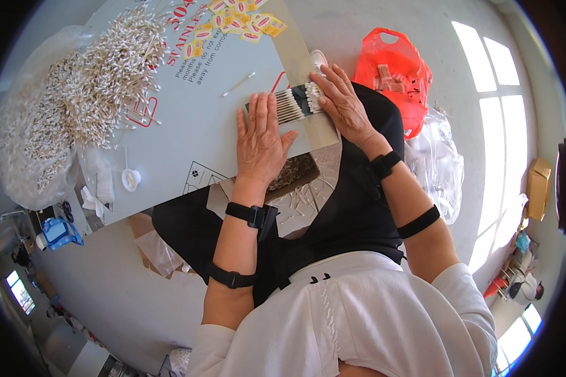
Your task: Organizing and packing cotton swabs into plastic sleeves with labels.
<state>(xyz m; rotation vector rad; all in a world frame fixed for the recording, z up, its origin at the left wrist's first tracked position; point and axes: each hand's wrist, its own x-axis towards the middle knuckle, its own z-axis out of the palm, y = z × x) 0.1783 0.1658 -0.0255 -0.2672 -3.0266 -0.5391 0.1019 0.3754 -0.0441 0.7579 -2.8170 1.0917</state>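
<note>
**Neatly squared: a row of cotton swabs pressed flat between two hands**

Here, fingers straight and close together, palm down: the left hand lying flat on the near ends of a row of cotton swabs, apparently to stop the thin sticks rolling. Opposite, fingers of the right hand slightly spread and curled over the white tips at the far end, nudging them level; nothing pinched or lifted, only pressed and aligned. Swabs side by side, parallel, resting on a dark strip at the right edge of a pale board laid across the lap as a work surface. Just left of the row, one stray swab alone on the board, apart from the rest. Farther left, a large loose heap of swabs spilling from a clear plastic bag, within reach as stock. At the board's far edge, a scatter of small yellow-and-red packets. Near the board's left corner, a small white round cap. Beyond the right hand, on the floor, an orange plastic bag with small items inside, and a clear bag beside it. Black bands on both wrists and forearms.
</note>
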